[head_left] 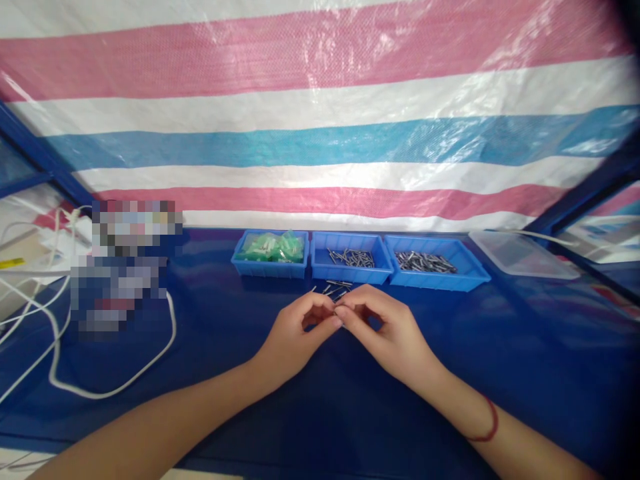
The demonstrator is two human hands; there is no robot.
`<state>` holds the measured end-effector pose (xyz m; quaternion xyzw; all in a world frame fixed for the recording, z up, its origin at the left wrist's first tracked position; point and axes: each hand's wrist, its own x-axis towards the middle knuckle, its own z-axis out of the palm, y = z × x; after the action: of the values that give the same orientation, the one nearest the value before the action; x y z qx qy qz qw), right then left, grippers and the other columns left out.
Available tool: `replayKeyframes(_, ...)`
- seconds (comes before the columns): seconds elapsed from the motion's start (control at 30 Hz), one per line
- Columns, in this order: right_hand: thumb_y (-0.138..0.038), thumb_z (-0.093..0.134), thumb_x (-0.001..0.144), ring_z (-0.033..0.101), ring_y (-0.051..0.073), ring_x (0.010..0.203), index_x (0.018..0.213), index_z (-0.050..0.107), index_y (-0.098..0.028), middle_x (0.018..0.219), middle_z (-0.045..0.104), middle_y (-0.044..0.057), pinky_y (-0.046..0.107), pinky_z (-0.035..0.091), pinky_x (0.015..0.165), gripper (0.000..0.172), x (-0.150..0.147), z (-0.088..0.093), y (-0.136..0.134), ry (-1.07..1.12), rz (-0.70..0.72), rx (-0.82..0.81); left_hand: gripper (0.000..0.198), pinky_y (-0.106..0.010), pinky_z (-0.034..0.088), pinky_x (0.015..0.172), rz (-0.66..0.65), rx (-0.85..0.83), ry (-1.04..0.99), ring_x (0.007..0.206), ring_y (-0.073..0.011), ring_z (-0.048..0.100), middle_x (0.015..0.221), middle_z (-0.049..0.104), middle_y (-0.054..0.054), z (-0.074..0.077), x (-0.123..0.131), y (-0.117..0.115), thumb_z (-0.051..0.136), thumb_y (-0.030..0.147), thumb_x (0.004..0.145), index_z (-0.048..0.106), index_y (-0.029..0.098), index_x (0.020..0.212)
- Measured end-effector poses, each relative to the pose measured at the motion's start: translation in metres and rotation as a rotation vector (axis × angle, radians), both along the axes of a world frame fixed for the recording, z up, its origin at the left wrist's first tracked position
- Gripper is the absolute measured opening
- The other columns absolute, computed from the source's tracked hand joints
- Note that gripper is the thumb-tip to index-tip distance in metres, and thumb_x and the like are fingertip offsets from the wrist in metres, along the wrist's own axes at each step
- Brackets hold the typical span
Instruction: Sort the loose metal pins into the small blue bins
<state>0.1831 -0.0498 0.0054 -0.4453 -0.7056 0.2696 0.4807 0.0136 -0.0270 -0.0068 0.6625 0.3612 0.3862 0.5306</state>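
At the middle of the blue surface (320,417), the left hand (287,330) and right hand (393,330) met at their fingertips, thumbs and forefingers curled into two loops. Each hand looked pinched, but whatever sat between the tips was mostly hidden; couldn't tell what, or which hand gripped it. Loose metal pins (339,284) lay on the surface just beyond the fingertips, partly covered by them, in front of the middle bin (353,274). That blue bin held more thin metal pieces (356,259). Beside it, the left bin (270,269) held green-and-clear packets (273,247); on the other side, the right bin (440,283) held a pile of dark metal pieces (425,262). All three stood in a row near the back edge. Farther right lay a clear plastic tray or lid (525,255). White cables (95,395) looped over the left side, near pixelated items. Striped sheeting (320,147) hung behind. Red band (495,420) was around the right wrist.
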Motion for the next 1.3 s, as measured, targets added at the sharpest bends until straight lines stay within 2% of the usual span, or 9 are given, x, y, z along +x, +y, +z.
replayKeyframes(0.3,-0.027,0.057,0.088,0.048,0.011,0.060,0.083,0.063,-0.020,0.071,0.056,0.001,0.024,0.038,0.053,0.011,0.000,-0.001,0.001,0.002,0.013,0.016,0.016,-0.022,0.042,0.062,0.053,0.192,0.173,0.070,-0.0100,0.051,0.089,0.055,-0.001,-0.003,0.000,0.003,0.057,0.033,0.087,0.059,0.018,0.090)
replayKeyframes(0.5,-0.028,0.056,0.088,0.051,0.012,0.063,0.086,0.064,-0.020,0.077,0.059,0.002,0.025,0.040,0.056,0.011,0.002,-0.002,0.003,-0.004,0.016,0.002,0.013,-0.022,0.044,0.064,0.059,0.223,0.156,0.073,-0.0108,0.053,0.090,0.054,-0.001,-0.002,-0.001,0.005,0.059,0.030,0.086,0.056,0.018,0.091)
replayKeyframes(0.67,-0.023,0.051,0.090,0.051,0.012,0.064,0.083,0.060,-0.019,0.078,0.056,0.002,0.025,0.041,0.057,0.011,0.003,0.002,0.003,-0.103,0.039,0.018,0.007,-0.022,0.044,0.065,0.060,0.378,0.186,0.072,-0.0100,0.052,0.090,0.054,-0.001,0.006,-0.006,0.010,0.062,0.023,0.083,0.057,0.018,0.083)
replayKeyframes(0.8,-0.020,0.047,0.091,0.054,0.014,0.072,0.085,0.058,-0.019,0.088,0.057,0.005,0.027,0.044,0.063,0.012,0.002,0.006,0.003,-0.195,0.087,0.071,0.006,-0.023,0.045,0.067,0.041,0.452,0.206,0.073,-0.0101,0.053,0.092,0.054,-0.002,0.007,-0.010,0.015,0.060,0.023,0.084,0.058,0.017,0.085)
replayKeyframes(0.9,-0.021,0.045,0.092,0.056,0.016,0.082,0.087,0.058,-0.020,0.091,0.057,0.006,0.029,0.046,0.071,0.014,0.007,0.008,0.006,-0.229,0.071,0.139,0.013,-0.025,0.045,0.069,0.058,0.475,0.247,0.075,-0.0116,0.055,0.090,0.056,-0.002,0.007,-0.011,0.016,0.061,0.025,0.084,0.057,0.018,0.094)
replayKeyframes(1.0,-0.024,0.045,0.092,0.056,0.018,0.084,0.085,0.059,-0.019,0.091,0.058,0.007,0.031,0.045,0.073,0.016,0.023,0.011,0.016,-0.253,-0.093,0.226,0.025,-0.026,0.045,0.072,0.102,0.520,0.310,0.077,-0.0130,0.056,0.092,0.059,-0.003,0.008,-0.012,0.016,0.060,0.026,0.084,0.054,0.020,0.108)
replayKeyframes(1.13,-0.028,0.046,0.091,0.053,0.019,0.073,0.082,0.062,-0.018,0.082,0.060,0.007,0.034,0.042,0.071,0.020,0.061,0.007,0.034,-0.332,-0.488,0.293,0.022,-0.028,0.045,0.078,0.073,0.587,0.427,0.085,-0.0156,0.057,0.096,0.061,-0.004,0.010,-0.015,0.020,0.055,0.025,0.087,0.057,0.020,0.109)
replayKeyframes(1.23,-0.031,0.049,0.088,0.052,0.027,0.088,0.083,0.067,-0.017,0.087,0.064,0.012,0.041,0.036,0.075,0.024,0.087,0.002,0.043,-0.569,-0.801,0.263,0.018,-0.031,0.044,0.084,0.038,0.638,0.520,0.092,-0.0188,0.057,0.097,0.063,-0.005,0.009,-0.017,0.026,0.055,0.024,0.087,0.063,0.020,0.102)
replayKeyframes(1.3,-0.034,0.052,0.087,0.049,0.032,0.096,0.088,0.069,-0.016,0.095,0.065,0.014,0.043,0.033,0.076,0.026,0.096,-0.001,0.045,-0.673,-0.910,0.228,0.018,-0.032,0.043,0.085,0.017,0.659,0.578,0.093,-0.0197,0.057,0.097,0.064,-0.005,0.007,-0.018,0.029,0.056,0.025,0.086,0.064,0.020,0.101)
